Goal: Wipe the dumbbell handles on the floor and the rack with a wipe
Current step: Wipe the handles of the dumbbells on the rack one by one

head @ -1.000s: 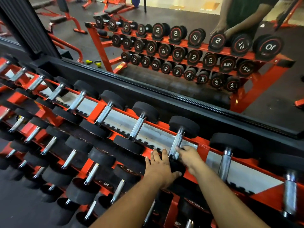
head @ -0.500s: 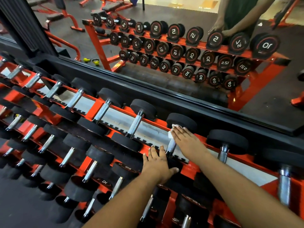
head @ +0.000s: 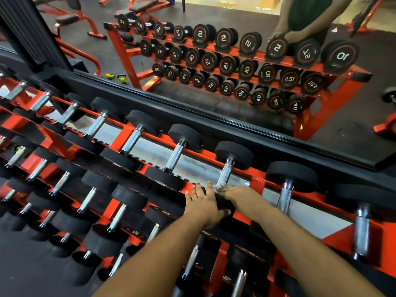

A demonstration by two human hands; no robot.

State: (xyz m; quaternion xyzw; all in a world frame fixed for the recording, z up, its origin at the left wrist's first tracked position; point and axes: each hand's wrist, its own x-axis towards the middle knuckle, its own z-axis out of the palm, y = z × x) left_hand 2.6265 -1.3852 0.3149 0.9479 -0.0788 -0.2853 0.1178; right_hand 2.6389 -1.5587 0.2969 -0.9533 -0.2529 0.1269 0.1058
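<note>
An orange three-tier rack (head: 258, 185) holds rows of black-headed dumbbells with chrome handles. My right hand (head: 240, 195) is wrapped around the near end of one top-row handle (head: 224, 173), and a white wipe (head: 216, 189) shows at its fingertips. My left hand (head: 202, 205) rests on the near black head of that same dumbbell, with its fingers straight and spread. That head is mostly hidden under both hands.
Neighbouring dumbbells (head: 286, 189) sit close on both sides along the top tier. A black ledge (head: 235, 129) runs behind the rack under a wall mirror (head: 214, 99). The mirror reflects the rack, a person's arms and two yellow kettlebells (head: 116, 77).
My right hand slid up the chrome handle with the wipe, then came back down to its near end. My left hand stayed on the dumbbell head.
</note>
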